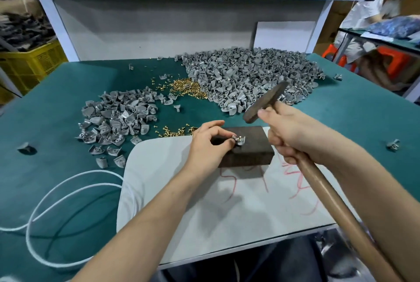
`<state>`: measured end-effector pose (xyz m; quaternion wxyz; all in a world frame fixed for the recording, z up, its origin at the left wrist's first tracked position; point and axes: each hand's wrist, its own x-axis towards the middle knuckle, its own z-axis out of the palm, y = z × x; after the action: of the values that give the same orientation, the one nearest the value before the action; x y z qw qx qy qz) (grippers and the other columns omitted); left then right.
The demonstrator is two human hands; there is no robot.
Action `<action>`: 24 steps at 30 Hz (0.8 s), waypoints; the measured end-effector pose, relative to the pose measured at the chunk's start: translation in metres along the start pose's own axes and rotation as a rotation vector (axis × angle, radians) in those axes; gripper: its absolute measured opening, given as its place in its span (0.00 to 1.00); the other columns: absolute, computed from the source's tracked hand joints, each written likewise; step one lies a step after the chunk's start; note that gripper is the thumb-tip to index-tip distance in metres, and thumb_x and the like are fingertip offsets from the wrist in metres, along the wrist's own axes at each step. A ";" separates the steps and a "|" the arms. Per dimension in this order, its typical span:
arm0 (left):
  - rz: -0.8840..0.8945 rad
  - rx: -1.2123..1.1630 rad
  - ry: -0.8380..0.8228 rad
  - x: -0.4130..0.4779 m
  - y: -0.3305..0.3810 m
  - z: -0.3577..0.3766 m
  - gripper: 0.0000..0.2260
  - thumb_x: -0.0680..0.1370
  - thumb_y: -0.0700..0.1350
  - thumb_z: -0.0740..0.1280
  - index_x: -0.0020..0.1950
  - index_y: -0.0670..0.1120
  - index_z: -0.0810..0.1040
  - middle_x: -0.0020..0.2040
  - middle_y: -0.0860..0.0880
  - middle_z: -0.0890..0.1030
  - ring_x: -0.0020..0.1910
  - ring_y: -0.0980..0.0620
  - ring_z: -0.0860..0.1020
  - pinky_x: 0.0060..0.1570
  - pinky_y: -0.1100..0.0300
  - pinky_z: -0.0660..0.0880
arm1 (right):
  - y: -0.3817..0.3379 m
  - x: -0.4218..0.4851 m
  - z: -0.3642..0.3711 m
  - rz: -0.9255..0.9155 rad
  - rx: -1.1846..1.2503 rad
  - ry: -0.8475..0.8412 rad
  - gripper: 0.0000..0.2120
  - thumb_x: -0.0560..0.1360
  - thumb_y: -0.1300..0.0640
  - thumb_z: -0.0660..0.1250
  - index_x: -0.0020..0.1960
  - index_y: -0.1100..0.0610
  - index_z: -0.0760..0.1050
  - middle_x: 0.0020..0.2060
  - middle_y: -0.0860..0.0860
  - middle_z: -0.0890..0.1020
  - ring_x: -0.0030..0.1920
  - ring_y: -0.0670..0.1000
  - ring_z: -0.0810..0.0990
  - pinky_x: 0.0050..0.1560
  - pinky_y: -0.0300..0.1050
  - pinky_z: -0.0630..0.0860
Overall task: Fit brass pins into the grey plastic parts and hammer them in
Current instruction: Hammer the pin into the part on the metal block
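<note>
My left hand (208, 145) pinches a small grey plastic part (239, 140) with a brass pin standing in it, on top of a dark block (250, 152). My right hand (293, 132) grips the wooden handle of a hammer (264, 102) just below its dark metal head, which is raised above and to the right of the part. A big heap of grey parts (247, 77) lies at the back. A smaller heap of grey parts (118, 120) lies on the left. Loose brass pins (188, 87) lie between the heaps, and more brass pins (175, 131) lie by the block.
The block stands on a white sheet (204, 202) over a green table mat (56, 99). A white cord (56, 193) loops at the front left. A yellow crate (29, 63) stands off to the left. A seated person (372, 31) is at the far right.
</note>
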<state>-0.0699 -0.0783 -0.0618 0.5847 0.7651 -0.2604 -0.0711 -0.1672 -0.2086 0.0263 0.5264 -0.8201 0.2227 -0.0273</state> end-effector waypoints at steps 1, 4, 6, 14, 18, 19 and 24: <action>0.000 0.008 -0.001 0.000 0.000 0.000 0.06 0.73 0.37 0.72 0.41 0.49 0.81 0.61 0.51 0.75 0.66 0.51 0.69 0.69 0.51 0.62 | -0.003 0.001 0.005 -0.019 -0.085 -0.012 0.09 0.81 0.50 0.55 0.51 0.56 0.66 0.24 0.52 0.67 0.14 0.45 0.61 0.16 0.34 0.63; 0.000 0.006 0.003 -0.001 -0.001 0.000 0.06 0.72 0.37 0.72 0.41 0.48 0.82 0.61 0.51 0.75 0.65 0.51 0.70 0.68 0.52 0.63 | -0.008 0.005 0.013 -0.030 -0.304 -0.018 0.13 0.81 0.53 0.55 0.43 0.60 0.65 0.25 0.56 0.68 0.14 0.50 0.65 0.16 0.37 0.66; 0.014 -0.004 0.015 -0.001 -0.003 0.001 0.07 0.72 0.37 0.72 0.40 0.49 0.82 0.59 0.52 0.75 0.64 0.51 0.71 0.67 0.52 0.64 | -0.008 0.008 0.013 0.002 -0.407 -0.006 0.15 0.81 0.52 0.55 0.40 0.61 0.64 0.26 0.59 0.68 0.18 0.53 0.67 0.19 0.44 0.70; 0.038 -0.044 0.048 0.001 -0.006 0.002 0.11 0.71 0.38 0.73 0.36 0.54 0.81 0.55 0.58 0.75 0.63 0.50 0.72 0.66 0.50 0.66 | -0.018 0.007 0.016 -0.050 -0.540 0.121 0.19 0.81 0.51 0.54 0.34 0.57 0.63 0.28 0.54 0.69 0.22 0.52 0.69 0.26 0.48 0.75; 0.050 -0.048 0.042 0.001 -0.008 0.002 0.12 0.71 0.38 0.74 0.36 0.56 0.81 0.56 0.55 0.75 0.62 0.52 0.73 0.66 0.51 0.66 | -0.017 0.006 0.021 0.000 -0.533 0.124 0.20 0.82 0.52 0.52 0.33 0.55 0.61 0.30 0.52 0.68 0.27 0.50 0.69 0.25 0.38 0.69; 0.043 -0.066 0.046 0.000 -0.008 0.002 0.12 0.71 0.38 0.74 0.36 0.56 0.81 0.56 0.56 0.75 0.62 0.52 0.72 0.66 0.50 0.66 | -0.019 0.005 0.016 -0.039 -0.575 0.133 0.19 0.82 0.51 0.54 0.33 0.55 0.62 0.29 0.53 0.69 0.24 0.52 0.70 0.19 0.40 0.67; 0.042 -0.061 0.041 0.001 -0.006 0.002 0.12 0.71 0.37 0.74 0.36 0.56 0.81 0.57 0.54 0.76 0.63 0.50 0.72 0.66 0.49 0.66 | -0.023 -0.001 0.021 -0.010 -0.602 0.094 0.19 0.82 0.53 0.53 0.34 0.56 0.63 0.33 0.55 0.71 0.31 0.57 0.75 0.26 0.45 0.74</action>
<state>-0.0684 -0.0796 -0.0675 0.6142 0.7427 -0.2619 -0.0512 -0.1547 -0.1826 0.0376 0.2485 -0.9383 0.2406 -0.0005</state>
